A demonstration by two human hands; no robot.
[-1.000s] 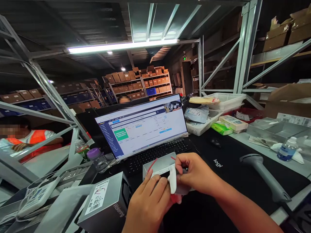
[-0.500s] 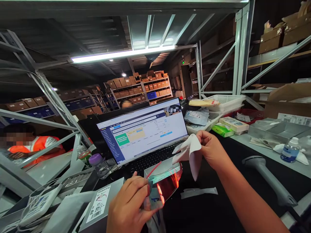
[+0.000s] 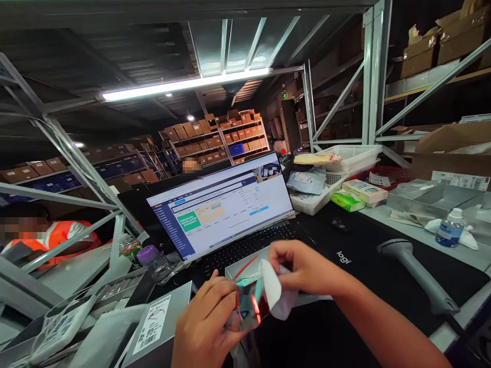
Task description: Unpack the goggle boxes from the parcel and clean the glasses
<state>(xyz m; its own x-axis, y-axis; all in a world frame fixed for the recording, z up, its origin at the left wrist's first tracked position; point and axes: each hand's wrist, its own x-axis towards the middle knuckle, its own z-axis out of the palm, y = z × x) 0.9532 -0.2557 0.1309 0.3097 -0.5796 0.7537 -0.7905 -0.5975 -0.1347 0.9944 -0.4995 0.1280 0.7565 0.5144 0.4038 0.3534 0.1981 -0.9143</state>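
Note:
My left hand [image 3: 207, 322] grips a shiny red-tinted lens piece [image 3: 248, 309] low in the middle of the view. My right hand [image 3: 303, 268] pinches a small white cloth [image 3: 273, 290] and presses it against that lens. Both hands hover just in front of an open laptop [image 3: 222, 209] whose screen shows a web form. A grey product box [image 3: 159, 327] with a barcode label lies left of my left hand.
A grey barcode scanner [image 3: 416, 273] lies on the black desk mat [image 3: 356, 255] at right. White baskets [image 3: 337, 168] with packets stand behind it, with a small bottle [image 3: 448, 229] and metal tray [image 3: 433, 197] far right. A person in an orange vest [image 3: 46, 237] sits at left behind rack struts.
My right hand came back down from beside the screen with the white cloth and now holds it against the lens. My left hand kept its grip on the lens.

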